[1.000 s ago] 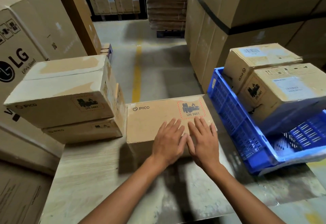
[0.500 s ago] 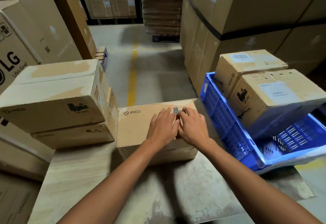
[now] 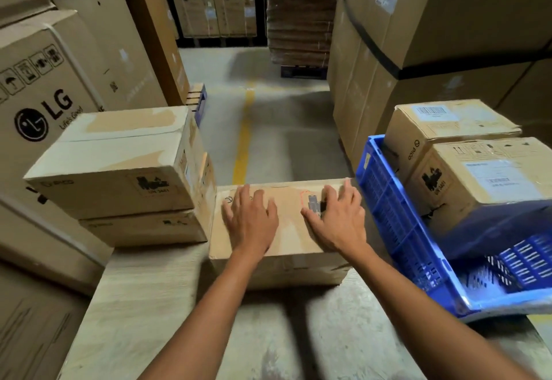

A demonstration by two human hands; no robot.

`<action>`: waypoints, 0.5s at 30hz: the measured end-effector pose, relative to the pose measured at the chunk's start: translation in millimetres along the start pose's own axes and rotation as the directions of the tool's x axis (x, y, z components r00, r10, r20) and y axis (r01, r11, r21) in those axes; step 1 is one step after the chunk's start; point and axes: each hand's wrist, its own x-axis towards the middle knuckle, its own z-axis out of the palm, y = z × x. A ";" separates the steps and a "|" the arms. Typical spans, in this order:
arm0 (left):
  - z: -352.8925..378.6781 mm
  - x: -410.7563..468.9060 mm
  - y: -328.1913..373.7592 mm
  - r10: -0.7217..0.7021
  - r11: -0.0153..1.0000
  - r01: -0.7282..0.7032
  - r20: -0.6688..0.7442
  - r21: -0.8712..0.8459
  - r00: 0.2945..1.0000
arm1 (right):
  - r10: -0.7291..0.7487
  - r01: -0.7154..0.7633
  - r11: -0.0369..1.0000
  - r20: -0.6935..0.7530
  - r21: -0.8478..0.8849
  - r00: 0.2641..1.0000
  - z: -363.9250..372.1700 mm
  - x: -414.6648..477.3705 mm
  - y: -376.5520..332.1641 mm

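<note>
A flat brown PICO carton (image 3: 288, 227) lies on a pale worn table (image 3: 167, 305) right in front of me. My left hand (image 3: 251, 221) rests flat on the left part of its top, fingers spread. Over the printed label on the right part lies my right hand (image 3: 337, 221), also flat with fingers spread. Neither hand grips anything.
Two stacked PICO cartons (image 3: 119, 164) stand on the table just left of the flat carton. A tilted blue plastic crate (image 3: 397, 224) at the right holds two more cartons (image 3: 478, 182). Tall LG boxes (image 3: 44, 95) and strapped cardboard stacks (image 3: 433, 36) flank a floor aisle with a yellow line (image 3: 243, 140).
My hands were side by side at the middle of the carton's top; they have slid apart toward its left and right parts. The view has shifted closer.
</note>
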 end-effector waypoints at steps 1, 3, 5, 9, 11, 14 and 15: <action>-4.8 -4.3 -1.3 -0.137 0.990 0.136 -0.013 -0.020 0.991 | 0.039 -0.040 0.999 0.028 0.025 0.999 -0.2 -2.7 -0.2; -11.3 -14.8 -3.5 -0.211 0.977 0.211 0.003 0.010 0.978 | 0.118 -0.122 0.989 0.046 0.088 0.992 -0.7 -12.9 -0.5; -16.2 -26.1 -5.9 -0.153 0.984 0.151 0.014 0.099 0.988 | 0.186 -0.191 0.963 0.040 0.189 0.982 -3.5 -26.1 1.5; -31.5 -26.1 -29.0 -0.233 0.970 0.233 0.011 -0.071 0.973 | 0.253 -0.248 0.939 0.010 0.239 0.967 -8.9 -46.2 6.1; -34.6 -22.3 -36.6 -0.280 0.948 0.287 0.066 -0.141 0.958 | 0.241 -0.227 0.944 -0.032 0.239 0.970 -8.7 -53.5 3.5; -41.9 -19.3 -36.3 -0.289 0.897 0.301 0.087 -0.323 0.953 | 0.258 -0.232 0.916 -0.039 0.328 0.965 -11.1 -56.5 3.6; -45.0 -20.5 -37.5 -0.287 0.870 0.293 0.077 -0.396 0.955 | 0.266 -0.233 0.901 -0.041 0.365 0.963 -12.0 -57.4 4.5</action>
